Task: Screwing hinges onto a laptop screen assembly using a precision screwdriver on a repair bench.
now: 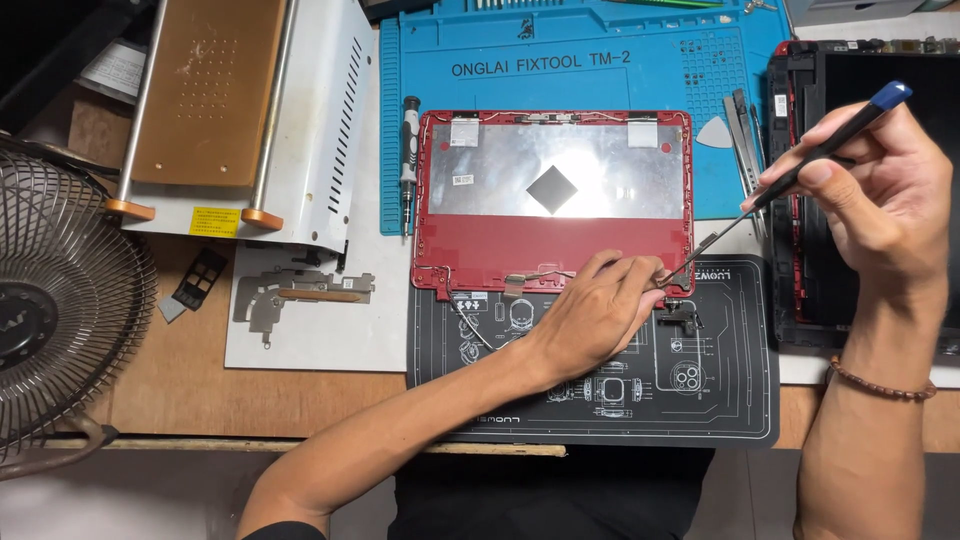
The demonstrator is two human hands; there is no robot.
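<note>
Two hands work at the lower right corner of a red laptop lid shell [555, 190] that lies inside-up on the bench. The right hand [885, 195] is closed around a slim screwdriver [800, 165] with a black shaft grip and blue cap, pinched between thumb and fingers, its thin tip slanting down to the shell's corner near the hinge. The left hand [598, 315] rests on the shell's lower edge, fingers curled and pressing down just beside the tool's tip; whether it pinches some small part there cannot be told. The shell straddles a blue work mat [470, 60] at its far side and a black mat with white line drawings [720, 400] at its near side. Beside the shell's left edge lies a second screwdriver [409, 160]. Further left, a grey metal bracket [300, 292] sits on a white sheet, behind it a white machine with a brown plate [235, 110], and a wire fan guard [60, 310] stands at the bench edge. A dark laptop chassis [860, 80] lies under the right hand.
</note>
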